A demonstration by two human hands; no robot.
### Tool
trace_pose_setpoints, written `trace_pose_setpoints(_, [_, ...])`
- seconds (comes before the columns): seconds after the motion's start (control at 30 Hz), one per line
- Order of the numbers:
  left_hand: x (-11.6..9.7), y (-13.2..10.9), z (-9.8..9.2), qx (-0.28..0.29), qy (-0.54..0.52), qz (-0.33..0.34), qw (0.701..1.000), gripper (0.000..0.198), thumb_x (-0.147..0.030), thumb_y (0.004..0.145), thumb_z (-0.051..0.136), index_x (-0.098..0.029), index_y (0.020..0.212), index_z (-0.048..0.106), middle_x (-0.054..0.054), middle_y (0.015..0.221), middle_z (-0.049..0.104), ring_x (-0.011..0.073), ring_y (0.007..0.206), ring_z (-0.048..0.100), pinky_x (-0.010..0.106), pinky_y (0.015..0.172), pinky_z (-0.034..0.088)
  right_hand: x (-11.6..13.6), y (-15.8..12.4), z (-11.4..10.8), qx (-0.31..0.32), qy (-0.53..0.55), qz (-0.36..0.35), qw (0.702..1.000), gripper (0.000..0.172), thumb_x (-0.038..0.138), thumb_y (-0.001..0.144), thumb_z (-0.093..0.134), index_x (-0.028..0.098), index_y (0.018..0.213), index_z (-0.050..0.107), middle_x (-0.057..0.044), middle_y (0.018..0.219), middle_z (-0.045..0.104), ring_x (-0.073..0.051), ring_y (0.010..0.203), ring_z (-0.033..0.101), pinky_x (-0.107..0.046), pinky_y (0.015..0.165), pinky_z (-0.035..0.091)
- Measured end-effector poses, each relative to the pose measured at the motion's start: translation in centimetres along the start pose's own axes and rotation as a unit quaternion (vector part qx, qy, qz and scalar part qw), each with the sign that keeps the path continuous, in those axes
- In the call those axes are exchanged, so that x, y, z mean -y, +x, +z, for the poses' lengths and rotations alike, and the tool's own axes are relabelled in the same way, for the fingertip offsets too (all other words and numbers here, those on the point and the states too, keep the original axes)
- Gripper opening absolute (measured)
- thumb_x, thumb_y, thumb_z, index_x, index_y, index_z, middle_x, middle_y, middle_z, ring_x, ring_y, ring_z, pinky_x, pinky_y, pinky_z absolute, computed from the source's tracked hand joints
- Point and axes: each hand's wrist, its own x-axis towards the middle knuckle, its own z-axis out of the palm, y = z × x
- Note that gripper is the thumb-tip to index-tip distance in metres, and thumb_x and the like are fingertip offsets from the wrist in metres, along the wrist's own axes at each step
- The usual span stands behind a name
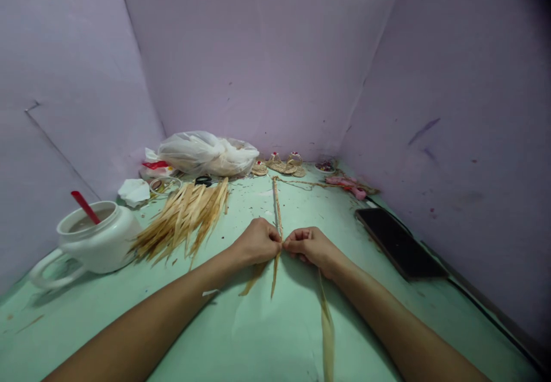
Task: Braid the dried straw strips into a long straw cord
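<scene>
A thin braid of dry straw-coloured fibre (276,201) runs from the far side of the table toward me. At its near end my left hand (260,241) is closed, thumb and finger pinching the braid. My right hand (310,247) meets it there from the right, its fingertips pinched on a fibre strip. Loose strip ends (274,276) hang below the left fingers. One long pale strip (327,330) trails from under the right hand toward the table's near edge. The exact crossing of the strips is covered by the fingertips.
Left of my hands lies a bundle of dry strips (185,218), beside a white mug (105,241) with a red stick. Behind are black scissors (204,180), a plastic bag (206,152) and small woven pieces (284,167). A phone (398,244) and pink glue gun-like tool (350,186) lie right.
</scene>
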Motion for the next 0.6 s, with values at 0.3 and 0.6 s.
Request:
trace_pose_setpoints(0.3, [0.5,0.0,0.2,-0.016,0.035,0.029,0.999,0.014,-0.013,0.058,0.045,-0.011,0.047,0.054,-0.003,0.045,0.032,0.0066,0.047,0.032,0.019,0.043,0.021,-0.5,0.2,-0.1,-0.020,-0.016,-0.013,1.000,0.006,0.016,0.059,0.059,0.012,0.055,0.060,0.003,0.042,0.049,-0.003,0.037,0.028,-0.019,0.038,0.019])
trace_pose_setpoints(0.6, [-1.0,-0.4,-0.8,0.004,0.082,-0.060,0.995,0.013,-0.012,0.053,0.048,-0.012,0.051,0.060,-0.002,0.042,0.039,0.0081,0.044,0.035,0.021,0.044,0.022,-0.5,0.6,0.7,-0.025,-0.012,-0.001,1.000,0.010,0.011,0.055,0.052,0.015,0.047,0.048,0.006,0.035,0.041,-0.004,0.033,0.030,-0.019,0.036,0.019])
